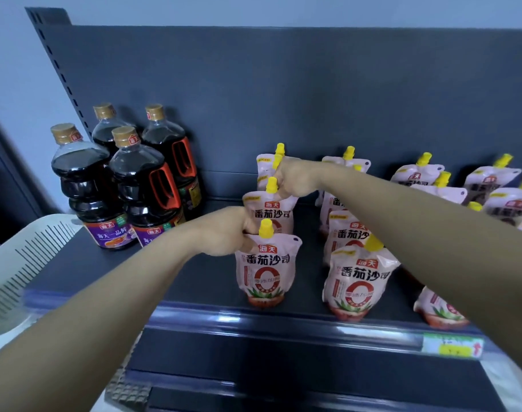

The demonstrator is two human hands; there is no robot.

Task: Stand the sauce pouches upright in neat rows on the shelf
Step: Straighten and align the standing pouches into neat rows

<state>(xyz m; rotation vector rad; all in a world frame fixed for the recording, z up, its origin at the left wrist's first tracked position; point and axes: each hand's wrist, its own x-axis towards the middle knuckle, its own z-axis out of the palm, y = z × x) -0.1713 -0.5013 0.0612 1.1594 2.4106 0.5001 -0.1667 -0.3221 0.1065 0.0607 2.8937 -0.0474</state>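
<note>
The front pouch of the leftmost column stood upright near the front lip of the shelf, its long axis vertical and its yellow cap pointing straight up. The left hand sat at its upper left corner, just beside the cap, with the fingers closed on the top edge of the pouch; the pouch therefore lay to the right of and below that hand.

Directly behind it, the second pouch also stood upright, a little off the line of the front one. The right hand reached across from the right and was curled at its top right corner, next to its cap; it seemed to pinch the pouch's upper edge, though the grip itself was hidden behind the knuckles. A third pouch stood behind that, near the back panel.

Each hand was thus nearest its own pouch, so squaring the column would probably mean nudging the two tops into line front to back.

To the right stood further columns of pouches, some at the far right leaning. To the left, well apart, stood four dark bottles.
</note>
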